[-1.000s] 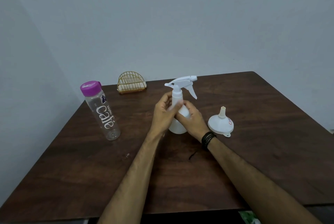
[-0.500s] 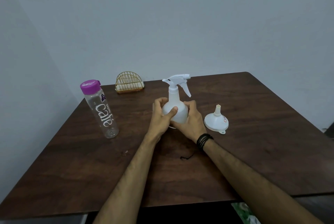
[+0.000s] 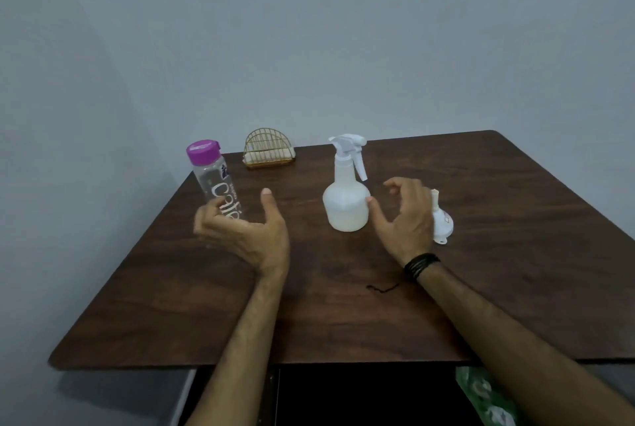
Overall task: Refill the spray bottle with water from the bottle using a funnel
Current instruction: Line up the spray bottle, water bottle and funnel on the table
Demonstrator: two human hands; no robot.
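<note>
A white spray bottle (image 3: 345, 200) stands upright in the middle of the dark wooden table (image 3: 481, 254), its trigger head on. My right hand (image 3: 405, 216) hovers just right of it, fingers loosely curled, holding nothing. Behind that hand a white funnel (image 3: 442, 223) lies upside down, partly hidden. A clear water bottle (image 3: 214, 181) with a purple cap stands at the left. My left hand (image 3: 247, 231) is in front of its lower part, fingers spread and relaxed, not gripping it.
A small gold wire holder (image 3: 268, 151) sits at the table's back edge by the wall. A thin dark string (image 3: 383, 288) lies on the table near my right wrist. The table's near edge (image 3: 309, 362) runs below my forearms.
Both hands have let go of the spray bottle and moved apart. The left hand went left toward the water bottle; the right drew back to the right, in front of the funnel.
</note>
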